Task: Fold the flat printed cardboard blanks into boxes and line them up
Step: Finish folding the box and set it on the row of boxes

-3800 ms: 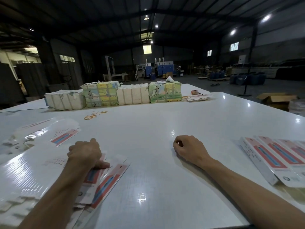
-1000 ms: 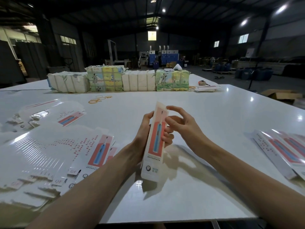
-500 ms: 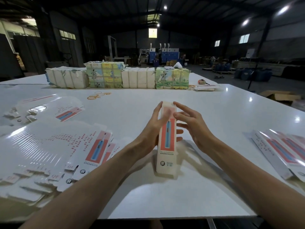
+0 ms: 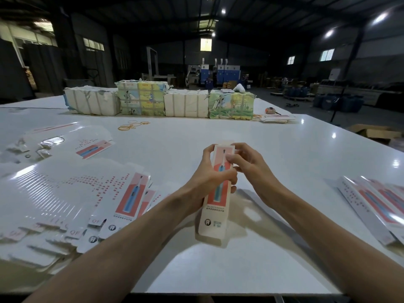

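Observation:
A long narrow box, white with a red panel and a blue toothbrush picture, stands nearly upright over the middle of the white table. My left hand grips its upper half from the left, fingers wrapped round the front. My right hand pinches the box's top end from the right, thumb on the front face. A spread pile of flat printed blanks lies to the left. Folded boxes lie side by side at the right edge.
Wrapped bundles stand in a row across the far side of the table. Rubber bands lie in front of them. More loose blanks lie at far left, a thin stack of blanks at far right.
My left hand took a blank from the left pile and raised it to the table's middle. Both hands have closed further on its top end in the last half second.

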`<state>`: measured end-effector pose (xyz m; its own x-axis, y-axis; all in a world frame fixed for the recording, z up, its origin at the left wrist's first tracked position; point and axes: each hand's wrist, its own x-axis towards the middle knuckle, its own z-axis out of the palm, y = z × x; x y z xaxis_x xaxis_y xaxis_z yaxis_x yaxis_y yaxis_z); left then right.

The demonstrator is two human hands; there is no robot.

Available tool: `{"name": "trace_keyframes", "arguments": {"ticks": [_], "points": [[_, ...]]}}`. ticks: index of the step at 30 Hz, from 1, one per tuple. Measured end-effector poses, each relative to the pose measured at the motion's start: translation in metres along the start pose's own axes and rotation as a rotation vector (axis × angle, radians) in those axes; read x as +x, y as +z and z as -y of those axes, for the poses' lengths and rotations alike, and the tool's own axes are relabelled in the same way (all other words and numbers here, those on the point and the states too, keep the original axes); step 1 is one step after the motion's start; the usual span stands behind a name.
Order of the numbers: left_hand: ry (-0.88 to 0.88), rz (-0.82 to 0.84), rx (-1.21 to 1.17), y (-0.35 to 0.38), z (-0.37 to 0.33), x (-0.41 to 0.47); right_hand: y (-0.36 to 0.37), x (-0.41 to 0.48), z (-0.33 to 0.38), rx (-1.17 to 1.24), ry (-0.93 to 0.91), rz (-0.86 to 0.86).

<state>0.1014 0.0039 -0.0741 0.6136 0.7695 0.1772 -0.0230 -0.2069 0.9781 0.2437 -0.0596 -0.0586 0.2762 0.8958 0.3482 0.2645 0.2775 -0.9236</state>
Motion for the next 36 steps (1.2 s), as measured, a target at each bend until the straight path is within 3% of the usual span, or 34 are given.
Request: {"name": "trace_keyframes", "arguments": {"ticks": [6, 10, 16, 23, 27, 36], "points": [[-0.019, -0.015, -0.003, -0.001, 0.003, 0.002, -0.001, -0.002, -0.001, 0.004, 0.030, -0.033], [-0.031, 0.031, 0.020, 0.000, 0.002, 0.001, -0.008, 0.003, -0.002, 0.094, 0.076, -0.141], [-0.031, 0.122, 0.067, 0.002, 0.001, 0.001, -0.016, 0.009, -0.003, 0.142, 0.114, -0.148], [0.000, 0.140, 0.076, 0.003, 0.000, -0.002, -0.021, 0.005, 0.004, -0.081, -0.079, -0.082], [-0.018, 0.170, -0.001, 0.001, -0.002, -0.003, -0.021, 0.008, 0.008, 0.080, 0.001, -0.053], [0.033, 0.199, 0.094, 0.003, -0.005, -0.008, -0.026, 0.011, 0.009, 0.292, 0.182, -0.160]]}}
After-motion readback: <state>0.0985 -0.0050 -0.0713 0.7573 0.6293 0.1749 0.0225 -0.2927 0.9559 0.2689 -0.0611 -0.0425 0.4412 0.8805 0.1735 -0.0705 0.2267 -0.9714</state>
